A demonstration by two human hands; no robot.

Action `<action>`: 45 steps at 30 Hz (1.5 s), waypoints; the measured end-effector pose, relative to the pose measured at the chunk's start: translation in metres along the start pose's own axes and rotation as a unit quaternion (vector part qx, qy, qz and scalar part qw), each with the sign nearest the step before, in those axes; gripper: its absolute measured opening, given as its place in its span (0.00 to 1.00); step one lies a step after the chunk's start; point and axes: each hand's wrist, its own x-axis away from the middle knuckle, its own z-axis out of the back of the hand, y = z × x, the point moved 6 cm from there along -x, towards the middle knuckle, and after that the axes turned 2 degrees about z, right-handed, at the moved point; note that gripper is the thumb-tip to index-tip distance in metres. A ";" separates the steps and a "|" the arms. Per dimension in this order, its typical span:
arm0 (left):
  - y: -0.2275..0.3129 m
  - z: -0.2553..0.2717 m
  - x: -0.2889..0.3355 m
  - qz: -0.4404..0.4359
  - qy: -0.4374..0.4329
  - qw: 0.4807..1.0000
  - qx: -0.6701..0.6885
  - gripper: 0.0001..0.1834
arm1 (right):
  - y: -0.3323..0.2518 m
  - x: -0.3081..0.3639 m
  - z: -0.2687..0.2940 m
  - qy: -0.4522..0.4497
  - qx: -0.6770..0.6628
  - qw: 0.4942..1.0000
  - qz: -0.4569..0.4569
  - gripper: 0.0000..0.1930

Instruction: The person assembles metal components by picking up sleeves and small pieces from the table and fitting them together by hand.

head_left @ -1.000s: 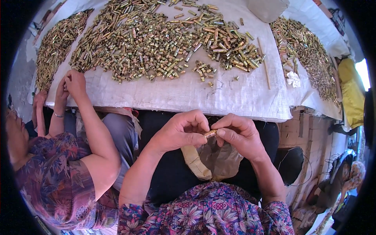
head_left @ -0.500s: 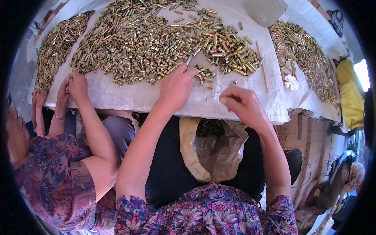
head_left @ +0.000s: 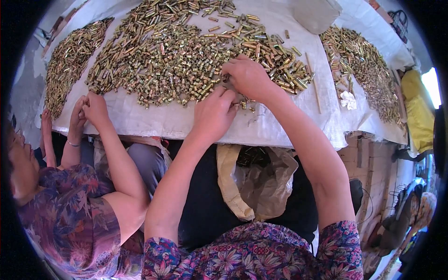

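Note:
My left hand (head_left: pixel 213 113) is closed in a pinch at the near edge of a large heap of small brass-coloured metal tubes (head_left: pixel 172 65). A short end of a metal tube (head_left: pixel 226 83) shows just above its fingertips. Close over it, my right hand (head_left: pixel 249 78) curls its fingers down around the upper end of that tube. Whatever sits inside the right fingertips is hidden. A few small loose metal pieces (head_left: pixel 252 109) lie on the white cloth (head_left: pixel 298 123) beside the hands.
On my lap an open sack (head_left: pixel 233 198) holds dark pieces. A thin stick (head_left: pixel 313 84) lies right of the heap. More metal parts lie in a left pile (head_left: pixel 74 60) and a right pile (head_left: pixel 364 65). At my left, a co-worker's hands (head_left: pixel 88 109) meet at the table edge.
My right hand has swung up and left from above the table's front edge to meet my left hand. The left hand has drawn slightly nearer, its tube now mostly covered.

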 end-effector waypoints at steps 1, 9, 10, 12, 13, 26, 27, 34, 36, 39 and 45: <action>-0.002 0.005 0.004 0.008 0.000 0.999 0.038 0.08 | -0.002 -0.002 -0.001 0.000 0.000 1.000 -0.001 0.07; -0.040 0.015 0.035 0.134 -0.035 0.944 0.298 0.07 | -0.014 0.005 -0.007 -0.034 0.053 0.998 -0.020 0.06; -0.043 0.014 0.040 0.157 -0.031 0.925 0.346 0.07 | -0.015 0.007 -0.005 -0.020 0.047 0.998 -0.025 0.05; -0.046 0.015 0.047 0.162 -0.037 0.914 0.371 0.06 | -0.019 0.013 0.003 -0.009 0.030 0.999 -0.019 0.05; -0.046 0.016 0.051 0.171 -0.044 0.901 0.397 0.06 | -0.022 0.017 0.013 0.009 -0.016 0.999 -0.044 0.06; -0.017 0.021 0.069 0.203 -0.033 0.746 0.633 0.06 | -0.064 0.107 0.034 -0.019 -0.568 0.776 -0.273 0.06; -0.015 0.022 0.070 0.198 -0.039 0.737 0.644 0.06 | -0.067 0.109 0.035 -0.024 -0.570 0.771 -0.282 0.06; -0.010 0.019 0.076 0.205 -0.070 0.716 0.664 0.05 | -0.077 0.116 0.035 -0.037 -0.546 0.788 -0.280 0.12; -0.010 0.018 0.078 0.206 -0.072 0.714 0.665 0.05 | -0.087 0.115 0.044 -0.049 -0.507 0.817 -0.271 0.15; -0.006 0.018 0.079 0.204 -0.071 0.714 0.666 0.05 | -0.102 0.111 0.051 -0.096 -0.451 0.852 -0.248 0.19; -0.004 0.010 0.080 0.197 -0.074 0.720 0.661 0.04 | -0.080 0.133 0.033 0.035 -0.655 0.667 -0.353 0.03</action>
